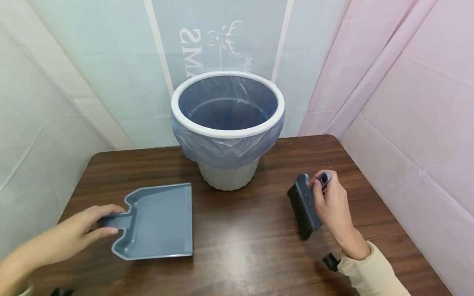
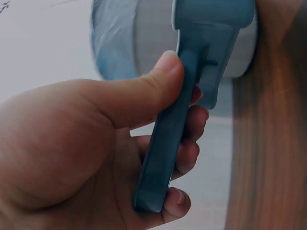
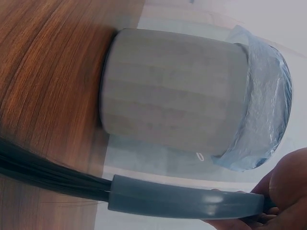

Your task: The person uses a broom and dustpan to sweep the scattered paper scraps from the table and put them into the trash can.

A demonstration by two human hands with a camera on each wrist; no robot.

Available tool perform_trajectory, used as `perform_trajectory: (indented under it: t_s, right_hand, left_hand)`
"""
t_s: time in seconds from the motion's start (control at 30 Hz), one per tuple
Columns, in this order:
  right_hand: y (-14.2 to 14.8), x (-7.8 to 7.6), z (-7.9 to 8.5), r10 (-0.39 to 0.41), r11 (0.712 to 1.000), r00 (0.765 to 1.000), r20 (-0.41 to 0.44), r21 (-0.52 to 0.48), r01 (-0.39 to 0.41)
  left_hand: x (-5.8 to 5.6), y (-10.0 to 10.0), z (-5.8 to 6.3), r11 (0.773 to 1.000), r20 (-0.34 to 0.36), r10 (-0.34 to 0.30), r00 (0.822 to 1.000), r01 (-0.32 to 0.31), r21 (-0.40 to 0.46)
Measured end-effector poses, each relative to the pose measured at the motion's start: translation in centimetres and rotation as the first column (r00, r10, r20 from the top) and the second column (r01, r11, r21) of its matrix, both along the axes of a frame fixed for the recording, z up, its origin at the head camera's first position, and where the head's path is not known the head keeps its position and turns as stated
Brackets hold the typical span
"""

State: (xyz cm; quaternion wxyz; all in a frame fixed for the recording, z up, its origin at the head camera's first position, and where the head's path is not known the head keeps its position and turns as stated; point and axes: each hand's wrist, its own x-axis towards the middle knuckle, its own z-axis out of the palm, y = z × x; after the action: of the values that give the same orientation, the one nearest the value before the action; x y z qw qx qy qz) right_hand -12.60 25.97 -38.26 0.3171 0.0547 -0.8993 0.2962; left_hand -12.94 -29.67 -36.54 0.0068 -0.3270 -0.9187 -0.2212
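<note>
On the left of the head view, my left hand [image 1: 79, 232] grips the short handle of a blue-grey dustpan [image 1: 161, 220], its flat lip facing right. The left wrist view shows the thumb and fingers of the left hand [image 2: 110, 129] around the dustpan's handle [image 2: 165, 143]. On the right, my right hand [image 1: 333, 201] holds a small hand brush [image 1: 309, 201] by its handle, dark bristles pointing left and down. In the right wrist view the brush's grey body [image 3: 182, 196] and bristles show, with only part of the hand [image 3: 288, 187] in sight.
A pale waste bin [image 1: 227, 174] with a white rim and a bluish plastic liner stands at the back middle of the dark wooden table [image 1: 240, 230]. Pale sheets [image 1: 418, 102] hang behind and along both sides. Bare tabletop lies between the dustpan and the brush.
</note>
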Motion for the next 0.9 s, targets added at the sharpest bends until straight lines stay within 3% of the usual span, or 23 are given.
perform_trajectory:
  t_s: [0.07,0.27,0.53,0.67,0.9]
  right_hand:
    - [0.0,0.0,0.0,0.000,1.000,1.000,0.004,0.000,0.000]
    - [0.1,-0.1,-0.1,-0.004,1.000,1.000,0.009,-0.002,0.004]
    - [0.0,-0.3,-0.1,-0.003,1.000,1.000,0.003,-0.001,0.003]
    - [-0.1,-0.3,-0.1,-0.008,1.000,1.000,0.007,-0.006,0.008]
    - [-0.2,-0.2,-0.1,0.000,1.000,1.000,0.013,-0.020,0.001]
  left_hand:
    - [0.3,0.8,-0.6,1.000,-0.014,-0.005,1.000,0.005,0.016]
    - [0.7,2.5,-2.0,0.999,0.095,0.019,0.995,-0.021,0.025]
    - [0.9,5.5,-4.4,0.999,0.267,0.036,0.963,-0.045,0.028]
    - [0.9,7.1,-5.5,0.998,0.272,0.041,0.961,-0.054,0.040]
    - [0.5,9.2,-7.1,0.998,0.219,0.038,0.975,-0.049,0.045]
